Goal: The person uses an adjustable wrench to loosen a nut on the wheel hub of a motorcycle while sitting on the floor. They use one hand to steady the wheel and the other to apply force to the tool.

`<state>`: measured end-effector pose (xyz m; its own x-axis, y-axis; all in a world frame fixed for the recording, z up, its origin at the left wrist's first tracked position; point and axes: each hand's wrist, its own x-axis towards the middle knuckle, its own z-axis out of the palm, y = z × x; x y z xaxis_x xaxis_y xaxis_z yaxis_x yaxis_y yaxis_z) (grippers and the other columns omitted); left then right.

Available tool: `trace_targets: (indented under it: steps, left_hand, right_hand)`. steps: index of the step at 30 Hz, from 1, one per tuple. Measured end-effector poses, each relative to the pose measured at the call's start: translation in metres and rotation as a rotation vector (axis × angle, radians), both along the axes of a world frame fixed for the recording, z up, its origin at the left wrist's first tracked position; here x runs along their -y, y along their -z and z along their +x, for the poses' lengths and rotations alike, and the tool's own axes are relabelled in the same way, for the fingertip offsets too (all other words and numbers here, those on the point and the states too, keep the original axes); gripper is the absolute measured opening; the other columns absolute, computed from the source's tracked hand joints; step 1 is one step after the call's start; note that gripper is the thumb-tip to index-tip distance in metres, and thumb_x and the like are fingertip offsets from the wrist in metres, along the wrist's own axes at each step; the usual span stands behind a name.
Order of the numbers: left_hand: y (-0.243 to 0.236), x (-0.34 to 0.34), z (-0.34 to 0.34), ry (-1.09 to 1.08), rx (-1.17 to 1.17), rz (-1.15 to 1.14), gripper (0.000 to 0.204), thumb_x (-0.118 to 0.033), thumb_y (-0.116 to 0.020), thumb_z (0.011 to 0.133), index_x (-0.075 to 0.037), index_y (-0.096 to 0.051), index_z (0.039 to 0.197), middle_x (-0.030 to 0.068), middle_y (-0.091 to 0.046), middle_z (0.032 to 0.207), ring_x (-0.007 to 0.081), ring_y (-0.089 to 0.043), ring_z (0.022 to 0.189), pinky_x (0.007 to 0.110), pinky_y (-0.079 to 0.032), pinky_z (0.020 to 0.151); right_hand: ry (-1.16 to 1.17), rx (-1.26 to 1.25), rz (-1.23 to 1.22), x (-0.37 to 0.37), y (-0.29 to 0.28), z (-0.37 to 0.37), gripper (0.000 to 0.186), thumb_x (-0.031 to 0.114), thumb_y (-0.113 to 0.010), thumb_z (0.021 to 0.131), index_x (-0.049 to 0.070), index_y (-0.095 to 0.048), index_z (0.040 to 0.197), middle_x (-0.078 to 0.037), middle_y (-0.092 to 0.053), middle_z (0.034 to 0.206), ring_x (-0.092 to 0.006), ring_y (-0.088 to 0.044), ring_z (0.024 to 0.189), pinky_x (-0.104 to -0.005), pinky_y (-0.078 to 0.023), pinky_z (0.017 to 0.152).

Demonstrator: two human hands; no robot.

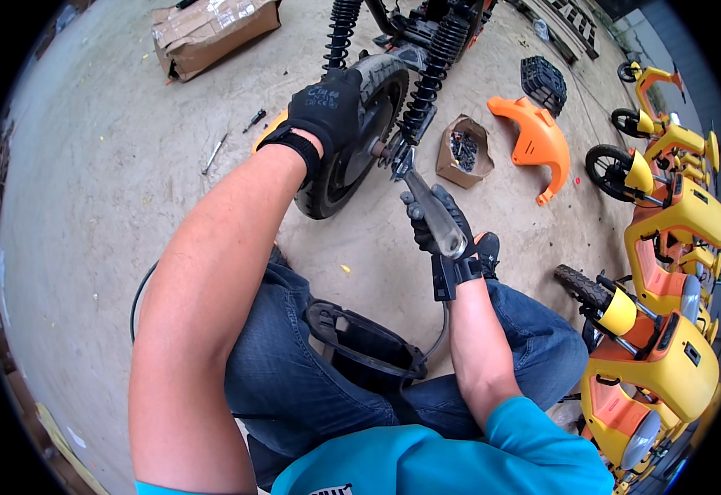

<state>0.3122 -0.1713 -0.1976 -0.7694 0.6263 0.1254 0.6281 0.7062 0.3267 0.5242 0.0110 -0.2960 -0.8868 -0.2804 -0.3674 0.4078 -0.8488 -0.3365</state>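
Observation:
In front of me stands a wheel with a black tyre point(387, 69), fixed between two black coil-spring shocks point(432, 78). My left hand point(327, 107), in a black glove, grips the tyre from its upper left side; its fingertips are hidden. My right hand point(439, 216), in a black and grey glove, is closed around a silver adjustable wrench point(433, 206). The wrench's jaw end is at the axle on the wheel's right side, below the right shock. Its handle end, with a hole, points back toward my right wrist.
An open cardboard box point(463, 165) of small metal parts and an orange fender point(533, 140) lie right of the wheel. A black crate point(543, 82) is behind. A metal tool point(214, 153) and a large carton point(212, 37) lie left. Yellow scooters point(665, 363) line the right.

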Motion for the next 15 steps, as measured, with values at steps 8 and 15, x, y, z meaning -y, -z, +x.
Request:
trace_targets:
  steps: [8, 15]
  left_hand:
    - [-0.004, 0.000, 0.004, -0.019, 0.013, 0.016, 0.042, -0.018, -0.064, 0.079, -0.005, -0.050, 0.117, 0.0235, -0.057, 0.118, 0.0404, -0.062, 0.102, 0.049, -0.051, 0.085]
    - [-0.005, 0.001, 0.002, 0.000, 0.022, 0.032, 0.043, -0.017, -0.064, 0.079, -0.005, -0.050, 0.118, 0.0225, -0.058, 0.116, 0.0391, -0.063, 0.101, 0.048, -0.051, 0.085]
  right_hand:
    - [-0.052, 0.019, -0.325, -0.011, -0.022, -0.029, 0.051, 0.040, -0.045, 0.100, -0.006, -0.047, 0.120, -0.011, -0.062, 0.081, -0.0096, -0.050, 0.049, -0.0220, -0.043, 0.042]
    - [0.006, -0.005, -0.393, -0.010, -0.016, -0.019, 0.055, 0.040, -0.048, 0.099, -0.007, -0.043, 0.128, -0.012, -0.059, 0.086, -0.0086, -0.049, 0.054, -0.0197, -0.040, 0.044]
